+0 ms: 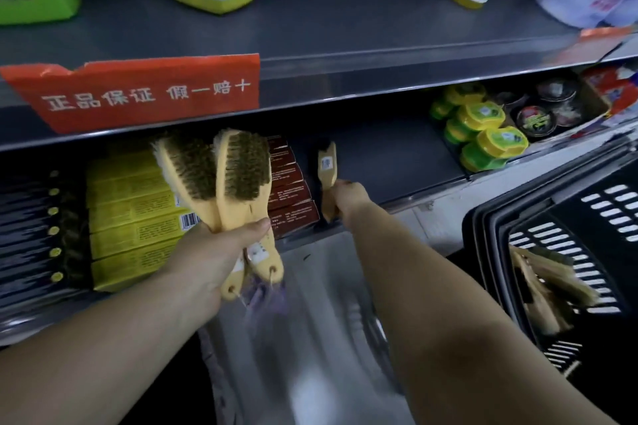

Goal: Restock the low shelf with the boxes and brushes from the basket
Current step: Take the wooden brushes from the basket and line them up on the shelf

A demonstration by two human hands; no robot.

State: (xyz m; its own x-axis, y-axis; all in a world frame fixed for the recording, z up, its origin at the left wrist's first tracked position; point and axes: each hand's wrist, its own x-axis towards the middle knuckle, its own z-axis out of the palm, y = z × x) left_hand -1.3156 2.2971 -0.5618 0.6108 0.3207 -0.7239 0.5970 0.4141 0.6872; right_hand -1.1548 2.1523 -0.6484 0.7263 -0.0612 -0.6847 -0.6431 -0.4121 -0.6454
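Now, right hand (348,198): grasps yellow-handled bristle brush (327,166); park it beside maroon cardboard boxes (293,197).
Left hand (210,252): grips two spare brushes (238,176).

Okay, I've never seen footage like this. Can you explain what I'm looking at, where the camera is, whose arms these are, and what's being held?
There is no machine here. A person wears one camera on the head, so you see roughly what they see in a shop aisle. The left hand grips two yellow-handled brushes by the handles. The right hand holds a third brush at the low shelf, where dark red boxes and yellow boxes are lined up. At right stands a black basket with more brushes inside.
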